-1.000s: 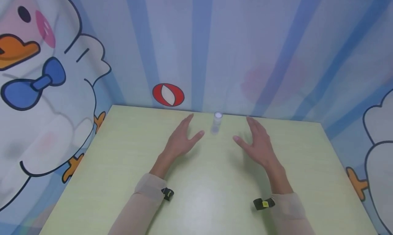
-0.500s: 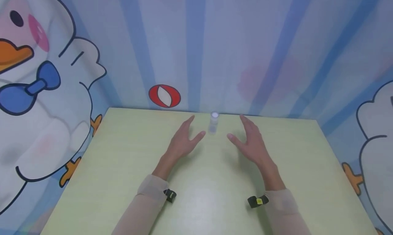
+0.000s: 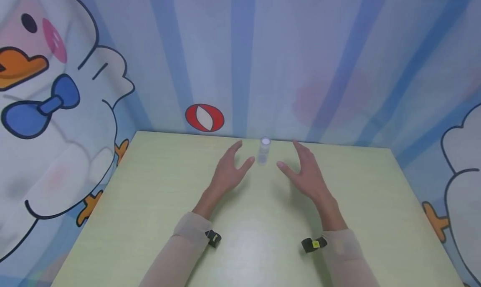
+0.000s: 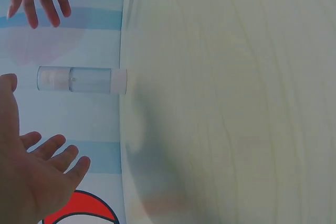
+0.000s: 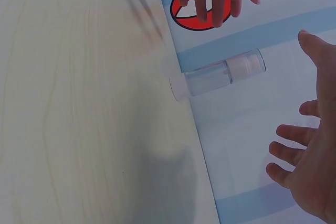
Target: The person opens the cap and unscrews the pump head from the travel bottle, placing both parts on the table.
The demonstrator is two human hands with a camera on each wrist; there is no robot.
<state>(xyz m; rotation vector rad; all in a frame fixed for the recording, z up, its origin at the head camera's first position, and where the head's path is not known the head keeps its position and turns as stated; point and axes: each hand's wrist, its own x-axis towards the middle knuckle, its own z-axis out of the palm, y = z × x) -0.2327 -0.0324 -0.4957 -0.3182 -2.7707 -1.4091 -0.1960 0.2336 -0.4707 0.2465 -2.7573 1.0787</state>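
A small clear bottle [image 3: 264,151] with a whitish top stands upright near the far edge of the table. Both wrist views show its see-through middle and pale base, as the bottle [image 4: 90,80] in the left one and the bottle [image 5: 218,74] in the right one. My left hand [image 3: 228,170] hovers just left of it, thumb and fingers spread apart, holding nothing. On the other side my right hand [image 3: 308,172] is likewise spread and bare, its thumb pointing at the bottle. Neither hand touches the bottle.
The pale yellow-green table [image 3: 248,245] meets a blue striped cloth backdrop [image 3: 274,61] right behind the bottle. A cartoon duck [image 3: 56,153] is printed at left, with another white figure at right. Black straps [image 3: 314,244] sit at both wrists.
Both hands have drawn a little closer to the bottle from either side, the right one moving left. The bottle stays where it was; the head view has shifted slightly.
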